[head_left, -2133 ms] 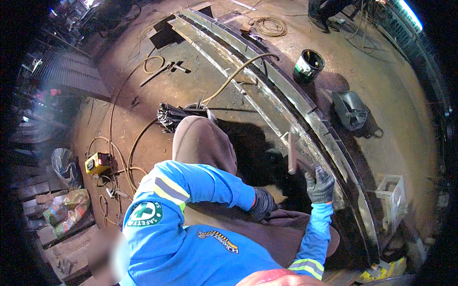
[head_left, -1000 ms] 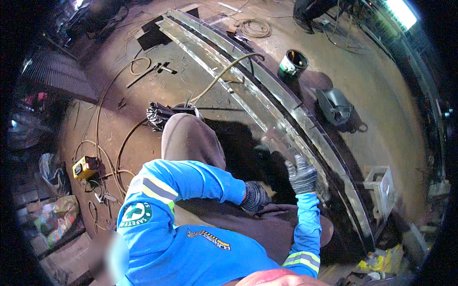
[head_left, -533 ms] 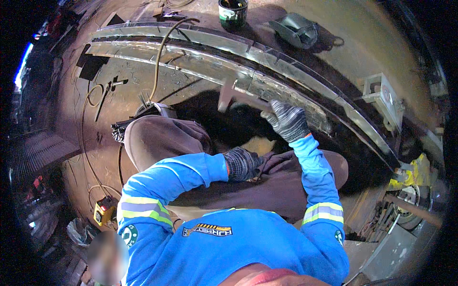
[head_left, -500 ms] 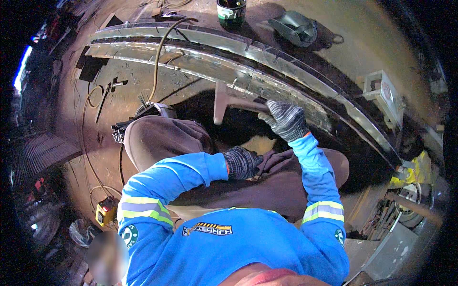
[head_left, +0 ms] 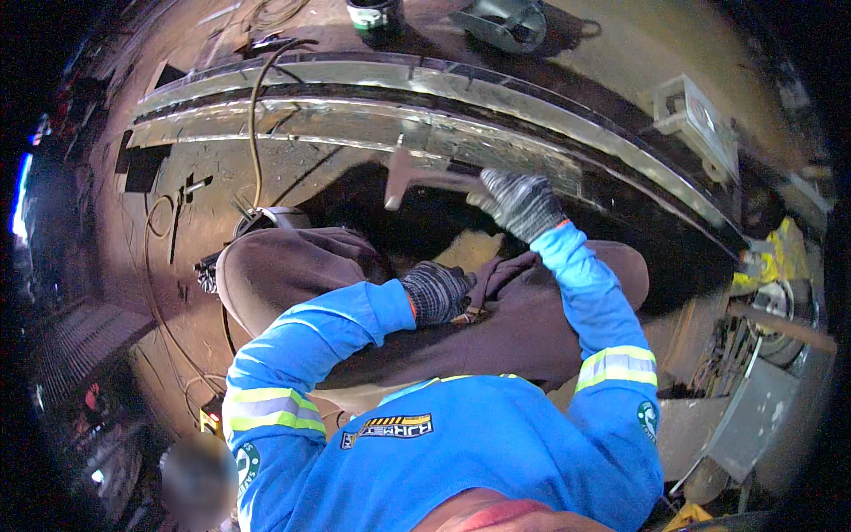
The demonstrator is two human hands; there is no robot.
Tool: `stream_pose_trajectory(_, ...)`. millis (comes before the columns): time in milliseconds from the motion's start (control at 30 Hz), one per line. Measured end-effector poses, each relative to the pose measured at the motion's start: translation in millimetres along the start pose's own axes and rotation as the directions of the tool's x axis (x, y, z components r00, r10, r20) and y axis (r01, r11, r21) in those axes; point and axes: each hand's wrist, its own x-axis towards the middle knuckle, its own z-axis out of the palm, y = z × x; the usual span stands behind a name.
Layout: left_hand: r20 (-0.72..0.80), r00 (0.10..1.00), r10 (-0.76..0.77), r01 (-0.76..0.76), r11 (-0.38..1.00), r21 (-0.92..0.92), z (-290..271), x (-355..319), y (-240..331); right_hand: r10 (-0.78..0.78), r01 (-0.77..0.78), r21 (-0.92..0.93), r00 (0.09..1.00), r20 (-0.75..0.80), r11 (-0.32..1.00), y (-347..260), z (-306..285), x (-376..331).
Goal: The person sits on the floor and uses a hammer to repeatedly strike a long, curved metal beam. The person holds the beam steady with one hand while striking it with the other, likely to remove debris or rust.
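In my gloved right hand (head_left: 519,202), the fingers are wrapped round the handle of a hammer (head_left: 399,177). Its head points left and lies against the near edge of a long metal beam (head_left: 496,93), though contact cannot be made out. Slight blur covers hammer and hand. My gloved left hand (head_left: 437,293) rests on my lap with curled fingers; whatever it may hold is hidden. Both gloves are grey and black knit. Below the hammer, dark shadow fills the space between my bent knees and the beam.
A cable (head_left: 257,115) crosses the beam on the left. Beyond it stand a dark bucket (head_left: 376,19) and a grey metal part (head_left: 505,25). A pale boxy frame (head_left: 696,124) is at the right, with yellow material (head_left: 780,253) nearer. A yellow device (head_left: 211,418) sits lower left.
The view has shifted, so the beam and the objects beyond it sit higher and farther left. My right hand and the hammer have moved slightly; the left hand stays on my lap.
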Motion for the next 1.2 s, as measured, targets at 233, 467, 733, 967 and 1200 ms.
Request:
stream_pose_trajectory(233, -0.183, 0.980, 0.076, -0.087, 0.995, -0.054, -8, 32, 22, 0.439, -0.368, -0.273, 0.855, 0.276, 0.889, 57, -4, -25)
stream_pose_trajectory(467, 0.048, 0.996, 0.078, -0.071, 0.988, -0.137, -34, 29, 41, 0.046, -0.025, 0.270, 0.996, -0.072, 0.962, 45, -28, -50)
stream_pose_trajectory(733, -0.017, 0.991, 0.132, -0.133, 0.989, -0.062, -29, 36, 40, 0.155, -0.154, 0.030, 0.988, -0.022, 0.988, 78, -22, -60)
stream_pose_trajectory(967, -0.160, 0.980, 0.119, -0.142, 0.981, -0.135, -14, 29, 35, 0.467, -0.479, 0.020, 0.864, 0.188, 0.878, 79, 4, -28)
stream_pose_trajectory(1200, 0.059, 0.997, 0.046, -0.043, 0.998, -0.043, 32, 45, 14, 0.090, -0.101, -0.040, 0.972, -0.217, 0.994, 60, -13, -51)
